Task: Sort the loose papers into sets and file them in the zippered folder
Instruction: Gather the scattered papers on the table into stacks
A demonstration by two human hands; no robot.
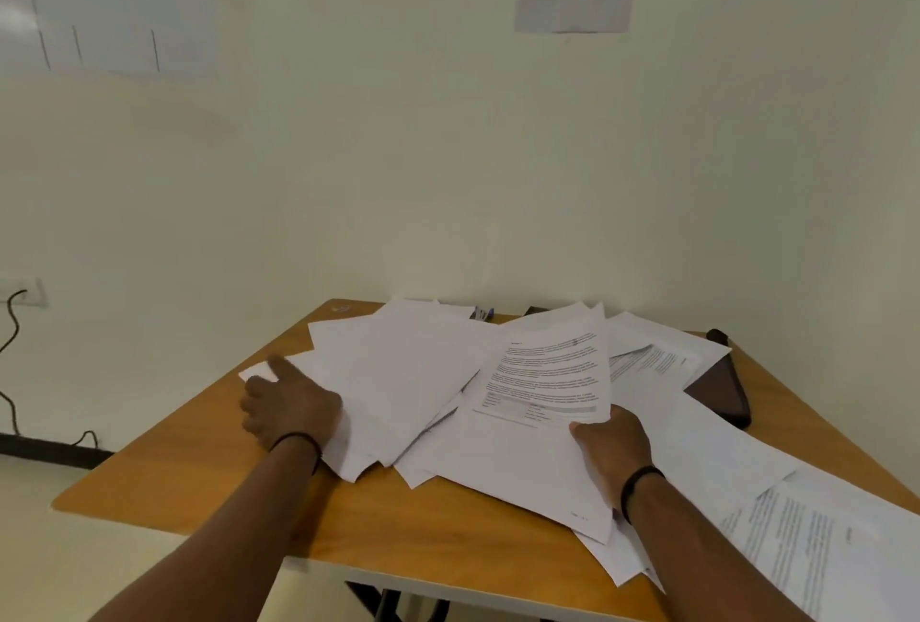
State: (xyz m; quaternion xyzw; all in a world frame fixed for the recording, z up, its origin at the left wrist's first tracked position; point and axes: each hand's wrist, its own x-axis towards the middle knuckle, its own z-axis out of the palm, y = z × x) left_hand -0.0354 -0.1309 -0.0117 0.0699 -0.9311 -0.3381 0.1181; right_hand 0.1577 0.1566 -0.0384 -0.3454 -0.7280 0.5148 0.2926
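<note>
While both hands are down on the pile, the step looks like pulling the first sheet out to start a set, so my advice runs from the near edge back. Nearest, a printed page [816, 552] lies at the right front corner of the table [448, 537], hanging toward the edge; I'd slide it inward first or it may slip off. Next back, the right hand [615, 447] grips the lower edge of a text sheet [545, 372] lifted off the heap, thumb on top; the other fingers are hidden under the paper, so I cannot tell how they lie. Support that sheet from below and lift it straight up rather than dragging, since the loose papers [408, 382] under it overlap and would likely shuffle along. The left hand [288, 407] rests on the left side of the heap, index finger stretched out onto a small white slip [259, 371], remaining fingers loosely curled, pinching nothing. Good as a hold-down; pressing flatter with more fingers would probably pin the stack better. Farther back right, a dark flat case [722, 392], likely the folder, sits partly under sheets near the right edge; zip state not visible. Clear papers off it before filing. At the far edge by the wall, pens [483, 312] poke out from under paper; keep those out of the sets. Nothing filed yet, by the look of it.
</note>
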